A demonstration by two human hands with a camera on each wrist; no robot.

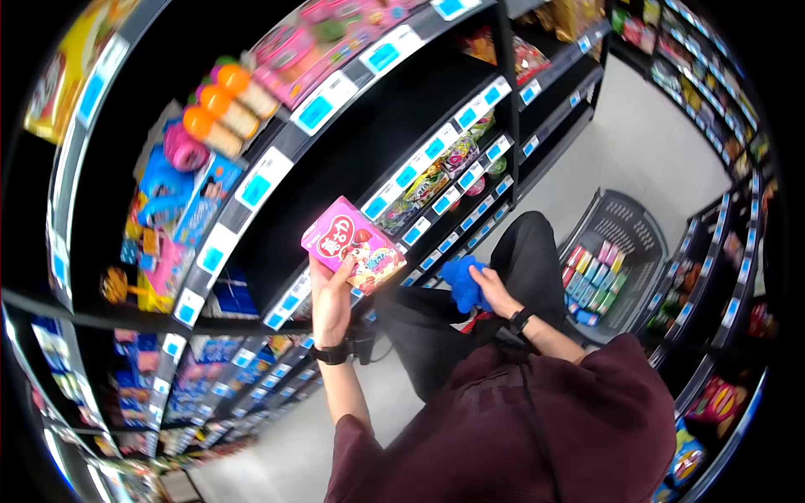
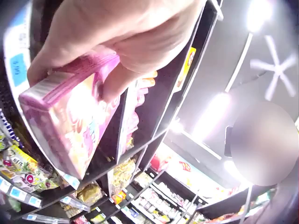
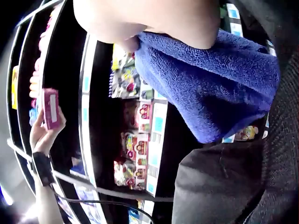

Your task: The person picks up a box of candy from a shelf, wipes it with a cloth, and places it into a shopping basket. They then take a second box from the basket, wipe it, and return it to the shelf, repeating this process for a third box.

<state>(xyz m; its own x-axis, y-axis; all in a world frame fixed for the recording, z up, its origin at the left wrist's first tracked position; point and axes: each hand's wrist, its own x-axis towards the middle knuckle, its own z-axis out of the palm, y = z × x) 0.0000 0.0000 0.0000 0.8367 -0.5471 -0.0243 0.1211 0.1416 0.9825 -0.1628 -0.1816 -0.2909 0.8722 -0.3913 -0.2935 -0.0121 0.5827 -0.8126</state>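
My left hand (image 1: 333, 303) holds up a pink snack box (image 1: 345, 236) with a red heart label, the thumb across its front and the fingers behind it. In the left wrist view, the thumb and fingers grip the box (image 2: 70, 116) by its two faces near one end. Low over my lap, my right hand (image 1: 496, 293) grips a bunched blue cloth (image 1: 463, 283). The right wrist view shows this terry towel (image 3: 205, 84) hanging in folds from the fingers, above the dark trousers (image 3: 219, 182).
A black shelf (image 1: 369, 126) with price tags stands before me, its upper level holding orange-topped toys (image 1: 220, 101). Bagged sweets (image 1: 432, 180) fill a lower level. On the floor at right is a grey basket (image 1: 641, 222) with several coloured boxes (image 1: 591, 277). Another stocked shelf (image 1: 696, 293) lines the right.
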